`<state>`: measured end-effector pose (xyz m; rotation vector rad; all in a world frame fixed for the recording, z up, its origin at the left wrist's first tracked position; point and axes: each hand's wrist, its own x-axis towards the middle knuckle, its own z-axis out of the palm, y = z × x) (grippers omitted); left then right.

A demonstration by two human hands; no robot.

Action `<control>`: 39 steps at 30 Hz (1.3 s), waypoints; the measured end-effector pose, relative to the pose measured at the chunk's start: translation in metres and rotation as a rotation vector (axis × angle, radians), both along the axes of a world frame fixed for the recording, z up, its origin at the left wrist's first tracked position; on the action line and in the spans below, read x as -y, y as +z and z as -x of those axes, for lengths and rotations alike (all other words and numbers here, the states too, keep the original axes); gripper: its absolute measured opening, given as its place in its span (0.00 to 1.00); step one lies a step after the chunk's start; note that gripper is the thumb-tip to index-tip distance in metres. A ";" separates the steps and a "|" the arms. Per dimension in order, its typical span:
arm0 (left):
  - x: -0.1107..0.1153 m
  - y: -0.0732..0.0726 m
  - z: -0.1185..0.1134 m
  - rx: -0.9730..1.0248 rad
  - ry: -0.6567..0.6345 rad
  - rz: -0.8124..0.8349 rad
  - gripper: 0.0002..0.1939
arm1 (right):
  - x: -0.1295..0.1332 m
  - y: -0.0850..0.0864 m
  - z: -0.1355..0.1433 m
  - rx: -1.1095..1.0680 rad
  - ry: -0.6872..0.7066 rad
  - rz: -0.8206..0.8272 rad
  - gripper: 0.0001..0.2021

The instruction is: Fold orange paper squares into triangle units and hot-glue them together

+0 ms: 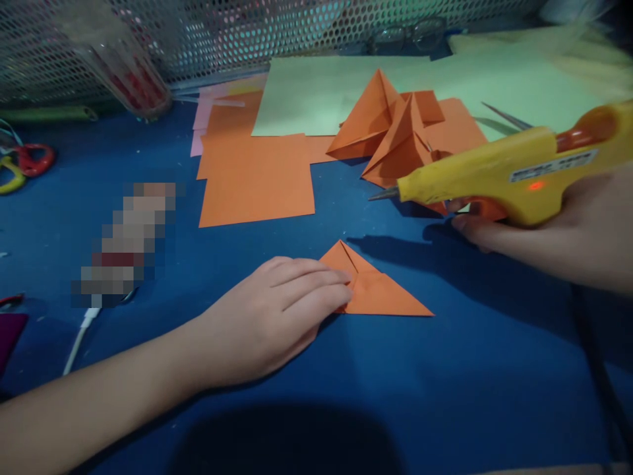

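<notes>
- Lying flat near the middle of the tabletop [445,396], well apart from the far edge: seeing folded orange paper [380,290] there, pointing one peak toward that edge and one sharp corner to the right.
- Resting the left hand [287,290] palm down over the paper's left part, laying fingertips by the fold; hiding the thumb, so not being able to tell whether pinching or only pressing.
- Clasping a yellow glue gun [475,165] in the right hand [568,231], curling fingers at the orange trigger; holding the metal nozzle above the tabletop, aiming left, apart from the paper; showing a lit red lamp on the gun's side.
- Passing toward the far edge, seeing folded orange pieces [380,119] standing in peaks, partly behind the gun.
- Seeing orange sheets [257,178] lying flat left of these, overlapping pale green sheets [306,92] nearer the far edge.
- Looking toward the far left corner, finding a clear jar [128,72] with red contents before a perforated metal screen [247,39].
- Reaching the left side, finding red-and-yellow scissors handles [34,158], then a pixelated object [128,237] beside a white cable [79,336].
</notes>
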<state>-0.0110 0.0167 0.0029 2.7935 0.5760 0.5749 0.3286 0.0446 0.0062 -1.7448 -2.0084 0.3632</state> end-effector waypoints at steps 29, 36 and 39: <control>-0.001 -0.001 0.001 0.123 0.130 0.145 0.13 | -0.003 0.001 0.004 -0.012 -0.029 0.020 0.19; -0.004 -0.001 0.003 0.126 0.113 0.191 0.18 | -0.004 0.004 0.008 -0.013 -0.062 0.055 0.19; -0.005 -0.002 0.003 0.137 0.100 0.182 0.18 | -0.003 0.006 0.010 -0.014 -0.069 0.064 0.20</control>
